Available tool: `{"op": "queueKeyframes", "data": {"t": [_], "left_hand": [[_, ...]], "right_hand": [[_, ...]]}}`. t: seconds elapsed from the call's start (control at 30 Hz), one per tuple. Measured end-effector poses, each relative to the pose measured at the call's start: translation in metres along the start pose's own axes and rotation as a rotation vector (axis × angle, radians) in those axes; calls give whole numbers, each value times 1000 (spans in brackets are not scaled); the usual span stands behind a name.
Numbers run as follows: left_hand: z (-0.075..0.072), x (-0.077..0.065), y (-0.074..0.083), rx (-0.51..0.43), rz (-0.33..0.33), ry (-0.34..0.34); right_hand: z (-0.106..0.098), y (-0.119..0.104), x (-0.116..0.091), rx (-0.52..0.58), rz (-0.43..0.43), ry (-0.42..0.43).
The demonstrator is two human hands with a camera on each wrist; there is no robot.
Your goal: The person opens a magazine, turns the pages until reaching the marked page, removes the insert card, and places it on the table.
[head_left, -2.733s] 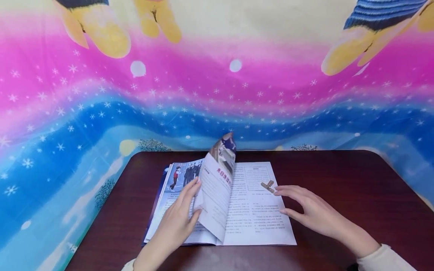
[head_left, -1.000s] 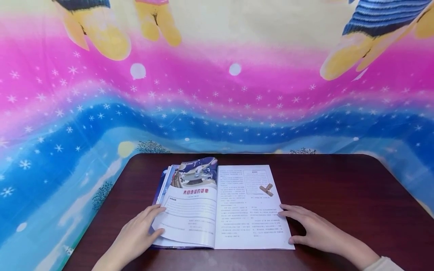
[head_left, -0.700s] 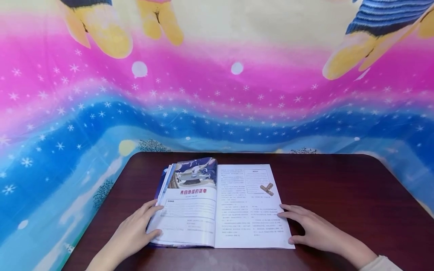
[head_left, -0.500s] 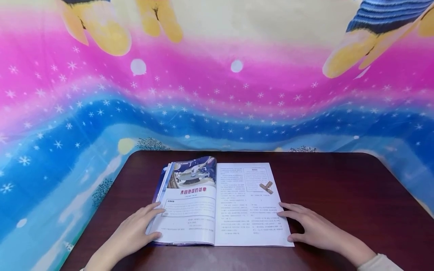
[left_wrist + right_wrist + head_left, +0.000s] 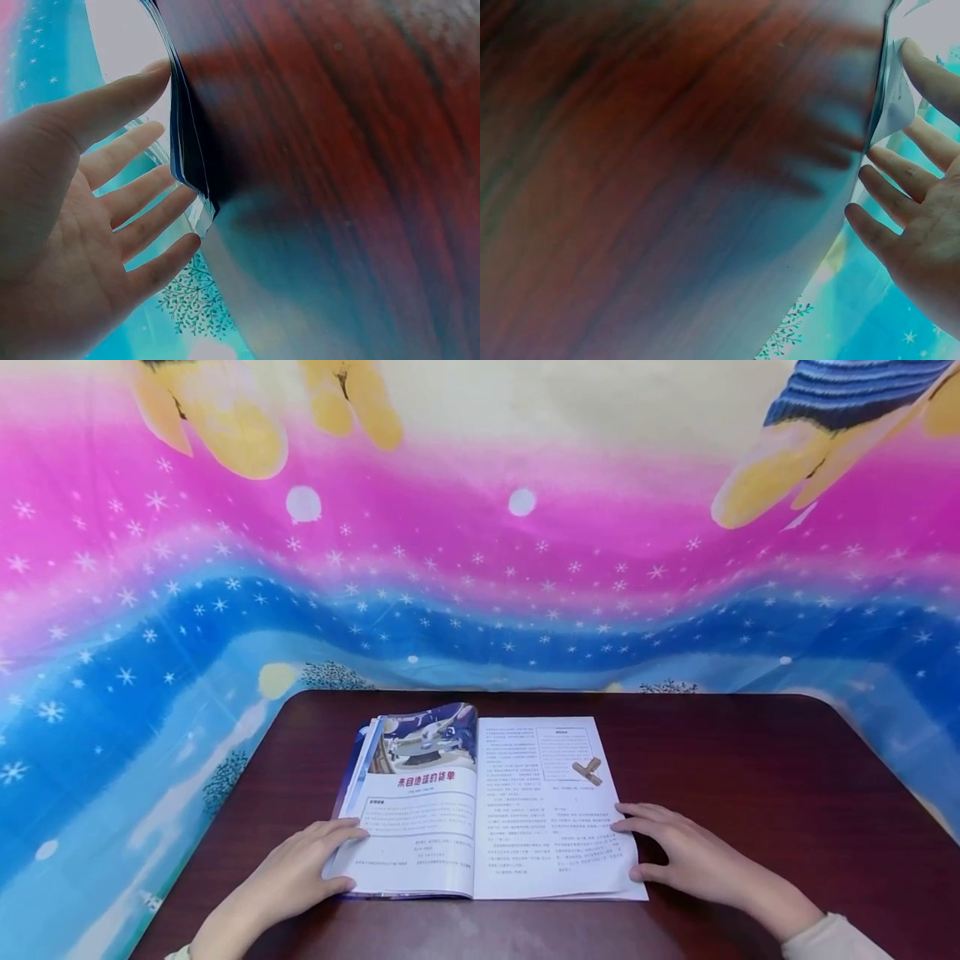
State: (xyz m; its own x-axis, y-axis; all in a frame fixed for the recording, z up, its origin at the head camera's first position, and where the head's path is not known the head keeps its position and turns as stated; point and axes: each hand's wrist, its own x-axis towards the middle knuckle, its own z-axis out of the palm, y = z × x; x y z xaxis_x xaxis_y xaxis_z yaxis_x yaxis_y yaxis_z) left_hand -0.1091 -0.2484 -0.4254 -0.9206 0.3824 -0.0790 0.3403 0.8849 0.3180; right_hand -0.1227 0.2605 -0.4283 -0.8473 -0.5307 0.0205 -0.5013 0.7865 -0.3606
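Note:
An open magazine [image 5: 517, 852] lies on the dark wooden table, with a colour picture and a red heading on its left page [image 5: 420, 818]. My left hand [image 5: 288, 872] rests at the left edge, thumb and fingertips on the page margin. In the left wrist view its fingers spread loosely beside the stacked sheets [image 5: 178, 112]. My right hand [image 5: 690, 856] touches the right page's outer edge with thumb and fingertips. The right wrist view shows the top sheet [image 5: 896, 112] bowed up off the pages below, its edge between the thumb [image 5: 930, 79] and the index finger.
The brown table [image 5: 787, 777] extends around the magazine and has rounded far corners. Behind it hangs a pink and blue cloth [image 5: 480, 585] printed with snowflakes and cartoon legs, reaching down to the table's back and sides.
The raised leaf has come down flat on the left side, and my left hand has moved left to that edge. My right hand has shifted slightly; the top right sheet now lifts at its edge.

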Motion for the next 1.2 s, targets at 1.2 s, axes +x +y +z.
{"op": "queueKeyframes", "data": {"t": [1.2], "left_hand": [[2, 31, 77, -53, 250, 311]], "right_hand": [[-22, -19, 26, 127, -132, 323]]}}
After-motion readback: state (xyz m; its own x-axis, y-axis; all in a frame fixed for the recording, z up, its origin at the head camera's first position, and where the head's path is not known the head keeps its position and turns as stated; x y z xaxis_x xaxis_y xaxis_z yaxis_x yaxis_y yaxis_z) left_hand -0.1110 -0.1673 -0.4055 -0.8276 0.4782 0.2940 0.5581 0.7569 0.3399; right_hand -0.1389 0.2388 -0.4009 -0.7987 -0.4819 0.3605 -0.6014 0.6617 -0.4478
